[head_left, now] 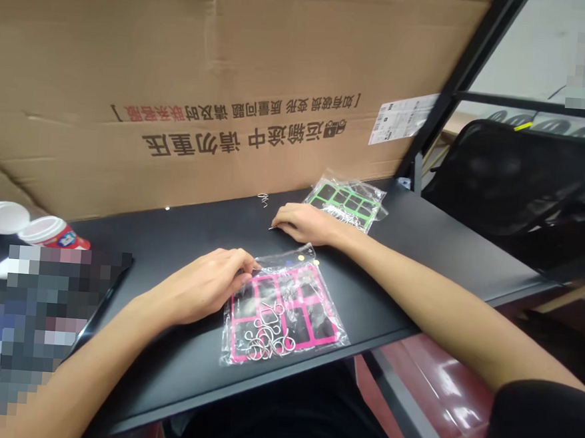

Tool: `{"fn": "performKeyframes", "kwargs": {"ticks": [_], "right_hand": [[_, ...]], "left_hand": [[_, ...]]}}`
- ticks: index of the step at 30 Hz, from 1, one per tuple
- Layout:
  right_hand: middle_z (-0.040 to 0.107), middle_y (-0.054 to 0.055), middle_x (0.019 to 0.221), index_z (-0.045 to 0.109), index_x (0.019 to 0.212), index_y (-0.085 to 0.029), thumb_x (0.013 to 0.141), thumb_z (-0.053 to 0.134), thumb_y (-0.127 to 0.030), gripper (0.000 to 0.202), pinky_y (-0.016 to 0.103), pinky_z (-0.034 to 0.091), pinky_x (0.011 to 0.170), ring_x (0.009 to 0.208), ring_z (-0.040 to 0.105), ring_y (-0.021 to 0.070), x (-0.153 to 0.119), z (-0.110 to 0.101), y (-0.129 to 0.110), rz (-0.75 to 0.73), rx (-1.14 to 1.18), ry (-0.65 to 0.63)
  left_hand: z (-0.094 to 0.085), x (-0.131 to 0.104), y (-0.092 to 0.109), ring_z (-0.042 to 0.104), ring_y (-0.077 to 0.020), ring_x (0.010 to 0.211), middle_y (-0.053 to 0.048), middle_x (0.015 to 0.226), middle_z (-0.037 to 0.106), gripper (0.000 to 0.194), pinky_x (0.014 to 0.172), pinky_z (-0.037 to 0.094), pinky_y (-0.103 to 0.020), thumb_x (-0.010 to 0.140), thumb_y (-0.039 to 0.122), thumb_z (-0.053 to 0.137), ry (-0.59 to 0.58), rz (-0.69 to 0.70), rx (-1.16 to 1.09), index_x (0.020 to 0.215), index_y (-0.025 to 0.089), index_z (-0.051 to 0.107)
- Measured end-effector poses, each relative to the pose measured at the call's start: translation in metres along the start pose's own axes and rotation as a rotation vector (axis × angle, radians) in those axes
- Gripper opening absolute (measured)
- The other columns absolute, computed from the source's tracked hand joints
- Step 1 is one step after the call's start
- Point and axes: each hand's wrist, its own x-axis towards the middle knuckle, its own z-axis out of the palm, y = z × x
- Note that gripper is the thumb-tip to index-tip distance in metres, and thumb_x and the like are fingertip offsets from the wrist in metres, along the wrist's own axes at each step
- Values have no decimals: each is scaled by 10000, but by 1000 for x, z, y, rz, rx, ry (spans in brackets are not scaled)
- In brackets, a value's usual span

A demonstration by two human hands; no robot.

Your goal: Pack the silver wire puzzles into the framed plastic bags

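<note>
Head view, lower centre of the frame: dark-clothed legs [289, 412] show beneath the front edge of a black surface [177, 364], with glossy red floor tiles [441, 383] to the lower right. Near that edge lies a clear plastic bag with a pink grid [311, 310], curved silver wire pieces [267, 337] heaped in its lower left part. At the bag's upper left corner is the left hand [213, 280], palm down, its grip drawn nearly together; whether it pinches the plastic or something thin, I cannot tell. Farther off, around the centre, the right hand [305, 223] has its grip closed, thumb and fingertips pinching a thin metal piece [272, 227] just above or on the surface; which, I cannot tell. Its wrist is beside a second clear bag with a green grid [368, 204], which also has silver wire pieces [343, 214]. A red-and-white cup [64, 233] and a round white item [5, 217] sit at the left of the frame. Small wire bits [263, 199] lie near the base of a large cardboard sheet [244, 55] with upside-down Chinese print and a white label [404, 119]. Upper right, beyond a black metal frame [465, 77], stands a black chair [516, 174].
</note>
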Motion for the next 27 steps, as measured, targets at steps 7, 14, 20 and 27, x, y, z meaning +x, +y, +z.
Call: {"fn": "performKeyframes", "kwargs": {"ticks": [7, 14, 20, 27], "right_hand": [[816, 101, 1125, 814, 1145, -187, 1050, 567, -110, 275, 402, 583, 934, 1047, 735, 259, 0, -1, 0, 4, 6, 4], [812, 102, 1119, 818, 1131, -183, 1035, 571, -126, 272, 392, 561, 931, 1030, 726, 256, -2, -1, 3, 1, 17, 14], [809, 100, 1107, 826, 1128, -178, 1019, 573, -115, 283, 400, 552, 920, 1025, 722, 261, -4, 1, 6, -6, 48, 24], [823, 86, 1119, 833, 1123, -195, 1021, 580, -121, 283, 386, 552, 910, 1028, 736, 254, -4, 0, 5, 1, 34, 21]], "left_hand": [[1, 0, -1, 729, -276, 1133, -74, 1277, 762, 303, 952, 548, -430, 1176, 463, 389, 4, -12, -3, 1246, 268, 610], [-1, 3, 0, 728, -282, 1147, -72, 1303, 761, 260, 961, 541, -439, 1165, 444, 404, -8, -22, -2, 1249, 261, 568], [-2, 2, 0, 728, -275, 1156, -64, 1343, 755, 250, 939, 545, -427, 1172, 454, 389, -19, -39, -25, 1230, 266, 544], [-2, 2, 1, 725, -283, 1176, -83, 1333, 759, 240, 950, 552, -432, 1159, 434, 391, -20, -42, -46, 1215, 258, 544]]}}
